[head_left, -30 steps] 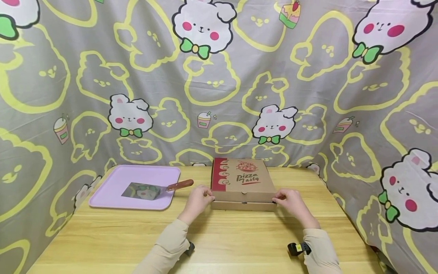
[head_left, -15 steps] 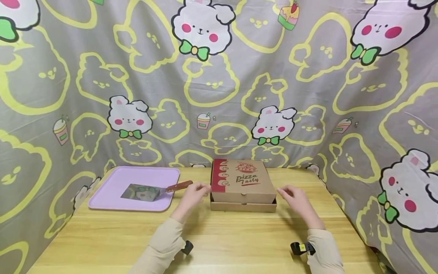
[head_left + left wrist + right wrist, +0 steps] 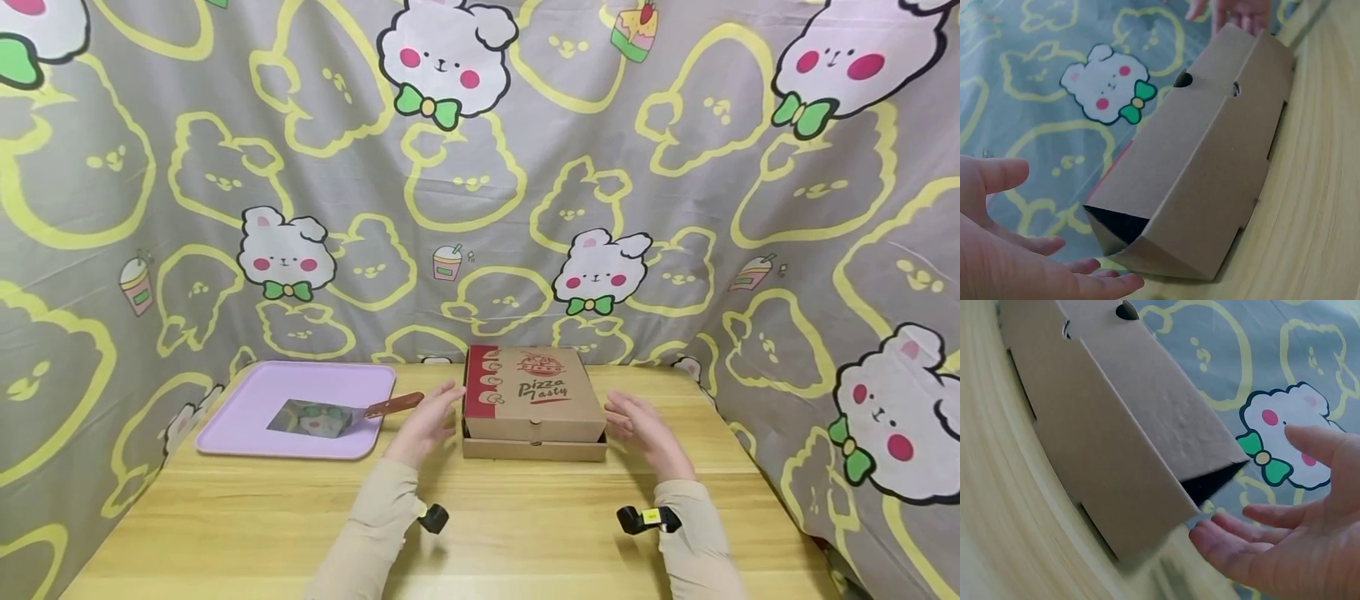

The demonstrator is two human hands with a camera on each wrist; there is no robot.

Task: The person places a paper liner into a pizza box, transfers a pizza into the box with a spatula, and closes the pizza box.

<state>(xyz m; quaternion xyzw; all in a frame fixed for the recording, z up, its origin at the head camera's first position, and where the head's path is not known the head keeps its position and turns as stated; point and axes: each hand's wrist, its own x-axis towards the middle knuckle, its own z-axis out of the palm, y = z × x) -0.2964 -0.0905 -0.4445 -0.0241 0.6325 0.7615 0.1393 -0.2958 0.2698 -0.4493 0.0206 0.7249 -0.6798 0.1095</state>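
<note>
A brown cardboard pizza box (image 3: 551,400) with a red printed strip lies on the table, its lid down over the base. The lid's front flap (image 3: 1166,137) stands behind the base's low front wall (image 3: 1097,425), and dark gaps show at both front corners. My left hand (image 3: 426,425) is beside the box's left side, fingers spread and holding nothing. On the opposite side my right hand (image 3: 645,429) has its fingers extended near the box. In the right wrist view its fingertips (image 3: 1200,537) are close to the front corner; whether they touch it I cannot tell.
A lilac tray (image 3: 255,392) stands left of the box. On it lies a shiny metal pizza server (image 3: 309,418), whose wooden handle (image 3: 395,406) reaches over the tray's right rim. A patterned curtain (image 3: 465,250) hangs behind and beside the wooden table (image 3: 525,517).
Both hands have let go of the box's front corners, where their fingers were pinched. They moved outward, then turned and straightened their fingers alongside the box.
</note>
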